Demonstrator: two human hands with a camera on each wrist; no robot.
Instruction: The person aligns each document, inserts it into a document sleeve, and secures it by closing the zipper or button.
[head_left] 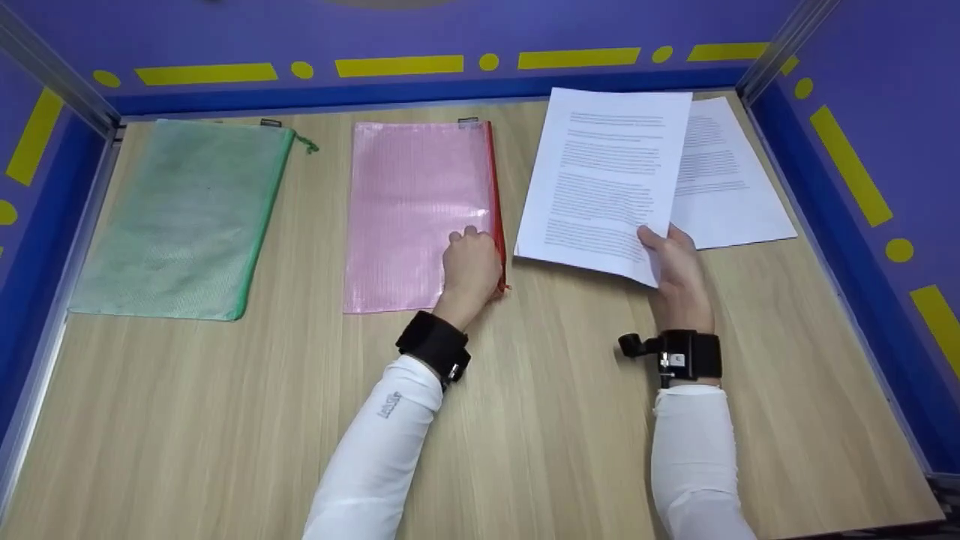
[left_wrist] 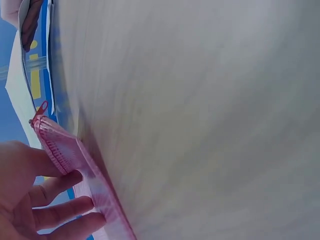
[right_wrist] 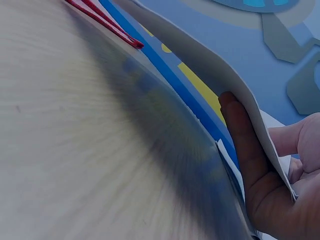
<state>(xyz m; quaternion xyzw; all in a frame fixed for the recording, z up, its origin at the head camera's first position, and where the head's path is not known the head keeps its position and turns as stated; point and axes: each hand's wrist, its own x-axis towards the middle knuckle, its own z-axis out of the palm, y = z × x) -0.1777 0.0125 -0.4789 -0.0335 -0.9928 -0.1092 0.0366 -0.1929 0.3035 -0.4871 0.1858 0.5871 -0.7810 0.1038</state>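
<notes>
"How far along is this?"

"Early on, I'd judge. The printed document (head_left: 600,172) is up off the wooden table (head_left: 562,420), at the far right, but it is outside both zip pouches."

"What is holding it?"

"The right hand (head_left: 679,266). Its thumb lies on the printed face and fingers lie behind, so the near right corner is pinched between them. I can't tell how many sheets are in there."

"And the other hand?"

"The left hand (head_left: 471,266) has its thumb and fingers clamped on the near right corner of the pink zip pouch (head_left: 420,195), which lies left of the document. The left wrist view shows that corner raised, with the red zipper pull (left_wrist: 42,106) at its tip."

"Is the pouch unzipped, then?"

"I can't tell for sure. The pull sits at the near end of the red zipper (head_left: 495,187), yet no view plainly shows an open mouth."

"What is untouched?"

"The green mesh pouch (head_left: 180,217), flat at the far left, and a second printed document (head_left: 720,180), lying at the far right, partly hidden by the first. Neither hand is on them, so work on that pair looks undone."
</notes>
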